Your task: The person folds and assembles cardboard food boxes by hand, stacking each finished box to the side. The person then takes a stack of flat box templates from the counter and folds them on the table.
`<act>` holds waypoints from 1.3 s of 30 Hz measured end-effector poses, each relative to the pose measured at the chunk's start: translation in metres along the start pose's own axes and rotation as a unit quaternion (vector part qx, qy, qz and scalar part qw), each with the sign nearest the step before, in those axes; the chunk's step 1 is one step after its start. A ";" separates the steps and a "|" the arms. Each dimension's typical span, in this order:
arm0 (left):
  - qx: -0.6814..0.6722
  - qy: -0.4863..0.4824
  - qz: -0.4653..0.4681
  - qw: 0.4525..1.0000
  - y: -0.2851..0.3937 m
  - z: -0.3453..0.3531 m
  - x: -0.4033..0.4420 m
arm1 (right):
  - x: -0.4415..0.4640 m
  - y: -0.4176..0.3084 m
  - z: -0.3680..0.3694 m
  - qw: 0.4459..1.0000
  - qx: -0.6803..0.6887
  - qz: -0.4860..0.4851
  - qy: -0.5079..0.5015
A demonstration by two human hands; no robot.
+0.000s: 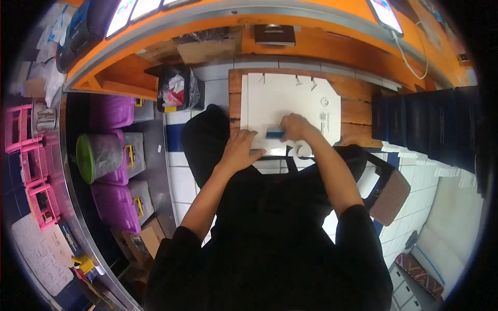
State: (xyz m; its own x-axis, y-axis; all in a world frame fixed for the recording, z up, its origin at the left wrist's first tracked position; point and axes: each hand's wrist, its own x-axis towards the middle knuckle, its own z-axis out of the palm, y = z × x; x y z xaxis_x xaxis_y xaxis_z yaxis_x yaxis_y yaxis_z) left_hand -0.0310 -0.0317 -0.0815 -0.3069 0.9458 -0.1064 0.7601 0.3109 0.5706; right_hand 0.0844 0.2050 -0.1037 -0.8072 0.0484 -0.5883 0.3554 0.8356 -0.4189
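Note:
A flat white cardboard sheet (280, 98), with slots along its far edge and small dark printed marks at its right, lies on a low wooden table in front of me. My left hand (241, 149) rests on its near left corner, palm down, fingers stretched out. Over the near middle of the sheet, my right hand (296, 128) is closed on a small blue block-shaped object (275, 133). Motion blur hides its exact kind. Just below the right hand, a white curled piece (301, 151) shows at the sheet's near edge.
The wooden table (358, 111) extends right toward stacked dark blue boxes (425, 122). A black bin (179, 90) with waste stands at the far left. Purple-lidded containers (111, 207) fill a shelf on the left. An orange counter (207, 20) holding phones runs across the back.

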 end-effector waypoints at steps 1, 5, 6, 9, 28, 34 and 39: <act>0.000 -0.004 -0.005 1.000 0.006 0.001 -0.004 | 0.001 -0.001 -0.003 1.000 0.009 0.004 -0.002; 0.145 -0.013 0.015 0.989 0.017 0.009 -0.002 | 0.002 -0.003 -0.007 1.000 0.020 0.022 -0.007; 0.180 -0.006 0.026 0.983 0.014 0.015 -0.002 | 0.000 -0.004 -0.008 1.000 0.018 0.022 -0.007; 0.220 0.025 0.058 0.973 0.001 0.034 0.001 | -0.003 -0.007 -0.013 0.999 0.033 0.035 0.000; 0.039 -0.213 0.018 0.976 -0.020 -0.024 0.071 | -0.121 -0.018 0.062 0.967 -0.024 0.054 0.249; 0.015 -0.301 0.006 0.953 -0.026 -0.027 0.079 | -0.108 -0.001 0.092 0.911 -0.175 0.020 0.372; 0.023 -0.288 0.001 0.957 -0.026 -0.022 0.075 | -0.103 0.006 0.089 0.907 -0.199 -0.035 0.369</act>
State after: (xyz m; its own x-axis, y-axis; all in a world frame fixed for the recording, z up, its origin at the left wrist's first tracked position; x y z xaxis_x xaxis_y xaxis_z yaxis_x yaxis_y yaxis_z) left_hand -0.0865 0.0291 -0.0860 0.0506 0.8375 -0.5441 0.7883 0.3010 0.5366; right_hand 0.2118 0.1568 -0.1073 -0.9694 0.2171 0.1145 0.2104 0.9753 -0.0676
